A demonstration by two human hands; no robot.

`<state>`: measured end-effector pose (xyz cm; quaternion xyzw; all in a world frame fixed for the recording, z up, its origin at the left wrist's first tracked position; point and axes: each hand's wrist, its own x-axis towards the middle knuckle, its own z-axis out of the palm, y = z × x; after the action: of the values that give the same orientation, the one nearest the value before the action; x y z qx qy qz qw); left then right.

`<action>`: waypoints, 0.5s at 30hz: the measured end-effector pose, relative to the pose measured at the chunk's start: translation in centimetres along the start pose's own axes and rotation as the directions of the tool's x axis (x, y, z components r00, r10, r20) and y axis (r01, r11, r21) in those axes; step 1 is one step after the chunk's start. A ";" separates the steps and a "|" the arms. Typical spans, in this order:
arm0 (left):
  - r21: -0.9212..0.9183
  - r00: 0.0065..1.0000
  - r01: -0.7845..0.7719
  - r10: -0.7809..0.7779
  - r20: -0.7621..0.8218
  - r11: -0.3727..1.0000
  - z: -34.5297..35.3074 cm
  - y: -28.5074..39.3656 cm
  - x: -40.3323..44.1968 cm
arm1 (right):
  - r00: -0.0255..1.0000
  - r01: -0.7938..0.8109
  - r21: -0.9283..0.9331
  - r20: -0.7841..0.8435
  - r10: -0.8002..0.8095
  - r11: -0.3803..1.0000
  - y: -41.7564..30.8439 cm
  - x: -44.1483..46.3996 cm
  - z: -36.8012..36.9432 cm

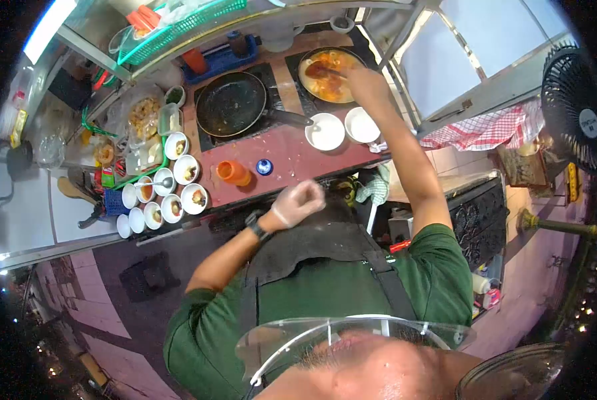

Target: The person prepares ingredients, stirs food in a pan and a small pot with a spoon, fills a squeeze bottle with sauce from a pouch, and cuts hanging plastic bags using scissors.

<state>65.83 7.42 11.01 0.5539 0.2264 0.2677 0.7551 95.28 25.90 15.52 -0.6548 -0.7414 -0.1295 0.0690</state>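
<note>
My right hand [368, 87] reaches to the far burner and grips a reddish-brown cooking spoon [320, 70], its head down in the food. That food is an orange soupy mix with pale pieces in a pan [303, 81]. My left hand [299, 203], in a thin see-through glove, hovers in front of the counter's near edge with its fingers curled in; I see nothing in them. Nearest to it on the red counter [282, 160] are a blue cap [264, 167] and an orange bottle [233, 174]. Two white bowls, one with a spoon [326, 132], stand below the pan.
A black frying pan [230, 105] sits on the left burner, handle pointing right. Several small white bowls [194, 199] with toppings crowd the counter's left end, beside plastic food tubs [145, 159]. A checked cloth [485, 127] and a black fan [575, 110] are at the right.
</note>
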 end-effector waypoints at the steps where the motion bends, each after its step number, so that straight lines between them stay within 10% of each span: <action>1: 0.246 0.991 -0.127 0.114 0.069 0.961 1.2 1.6 2.8 | 1.000 0.003 -0.004 0.005 -0.003 1.000 1.0 -0.1 0.9; 4: 0.607 0.859 -0.512 0.376 0.349 0.608 3.9 2.4 11.5 | 0.995 0.096 0.009 -0.031 -0.095 0.995 2.9 0.2 0.7; 8: 0.862 0.802 -0.466 0.508 0.315 0.201 6.7 0.1 22.6 | 0.996 0.086 -0.062 0.037 -0.084 0.994 3.6 0.1 -1.8; 15: 0.930 0.866 -0.280 0.480 0.138 0.237 7.0 -4.0 31.7 | 0.965 0.260 -0.001 -0.013 -0.260 0.966 4.6 0.3 -2.7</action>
<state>94.76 22.23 7.76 0.8930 0.2609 0.3133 0.1907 99.59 25.93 18.70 -0.5509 -0.8206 -0.1413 0.0566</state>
